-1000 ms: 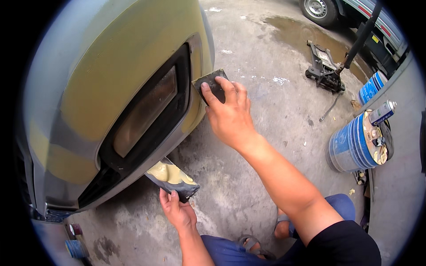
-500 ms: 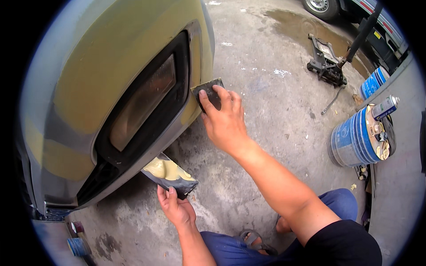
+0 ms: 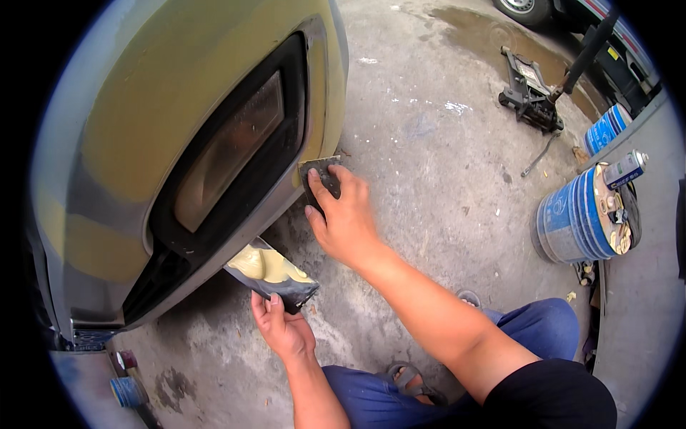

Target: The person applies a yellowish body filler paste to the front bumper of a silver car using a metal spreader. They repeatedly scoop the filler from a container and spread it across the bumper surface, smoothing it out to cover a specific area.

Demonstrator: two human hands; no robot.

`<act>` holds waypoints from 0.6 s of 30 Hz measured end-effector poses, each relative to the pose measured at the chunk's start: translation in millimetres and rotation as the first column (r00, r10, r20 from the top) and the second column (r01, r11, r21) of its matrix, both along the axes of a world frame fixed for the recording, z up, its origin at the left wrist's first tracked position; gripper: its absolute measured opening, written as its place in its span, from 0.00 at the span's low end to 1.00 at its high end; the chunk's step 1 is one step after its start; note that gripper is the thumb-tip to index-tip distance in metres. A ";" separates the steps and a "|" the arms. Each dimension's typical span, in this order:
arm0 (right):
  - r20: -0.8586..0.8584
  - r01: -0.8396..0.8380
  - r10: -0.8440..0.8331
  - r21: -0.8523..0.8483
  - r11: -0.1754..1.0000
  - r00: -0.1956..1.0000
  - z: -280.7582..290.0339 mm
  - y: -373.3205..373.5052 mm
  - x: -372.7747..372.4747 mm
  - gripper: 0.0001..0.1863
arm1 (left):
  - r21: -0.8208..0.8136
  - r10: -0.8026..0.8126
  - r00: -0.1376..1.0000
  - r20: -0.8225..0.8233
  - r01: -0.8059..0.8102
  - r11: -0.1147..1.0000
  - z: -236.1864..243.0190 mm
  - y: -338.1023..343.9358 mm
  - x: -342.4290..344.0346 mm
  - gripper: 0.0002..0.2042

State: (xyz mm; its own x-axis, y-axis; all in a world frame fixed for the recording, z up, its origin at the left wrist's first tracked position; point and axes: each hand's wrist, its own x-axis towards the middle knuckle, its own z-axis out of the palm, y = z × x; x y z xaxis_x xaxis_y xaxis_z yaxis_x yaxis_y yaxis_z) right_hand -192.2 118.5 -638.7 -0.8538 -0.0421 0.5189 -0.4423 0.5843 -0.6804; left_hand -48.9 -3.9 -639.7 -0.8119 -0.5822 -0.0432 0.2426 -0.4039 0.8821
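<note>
A car bumper (image 3: 153, 107) fills the left side, with yellowish filler patches over grey and a black-framed lamp (image 3: 232, 154) set into it. My right hand (image 3: 346, 214) grips a dark flat spreader (image 3: 321, 177), fingers spread over its face. The spreader's far edge lies at the bumper's edge, just below the lamp's right end. Lower down, my left hand (image 3: 282, 325) pinches the near edge of a dark flat plate (image 3: 289, 292) between thumb and fingers. A mound of pale yellow putty (image 3: 261, 263) lies on that plate, whose far end reaches close under the bumper.
At the right stands a blue and white bucket (image 3: 579, 218) with a spray can (image 3: 625, 170) and scraps on top. Behind it are another blue bucket (image 3: 607, 129), a floor jack (image 3: 532, 93) and a parked vehicle's wheel (image 3: 524, 6). A small blue tin (image 3: 127, 392) sits lower left.
My right hand has moved the spreader down and slightly left along the bumper's edge. My left hand and the putty plate have hardly moved.
</note>
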 end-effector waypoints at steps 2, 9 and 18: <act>0.019 -0.013 0.013 -0.011 1.000 1.000 -3.1 -3.1 5.7 0.28 | 0.000 0.002 1.000 0.000 -0.002 1.000 1.2 1.9 -0.5 0.23; 0.159 -0.201 0.218 -0.121 0.972 0.963 -3.8 7.8 31.8 0.25 | 0.098 -0.004 1.000 -0.019 0.006 0.995 2.2 5.0 -2.5 0.23; 0.376 -0.589 0.742 -0.452 0.670 0.555 -16.4 80.1 59.1 0.24 | 0.215 -0.064 0.996 -0.056 0.075 0.974 12.3 10.1 -7.3 0.20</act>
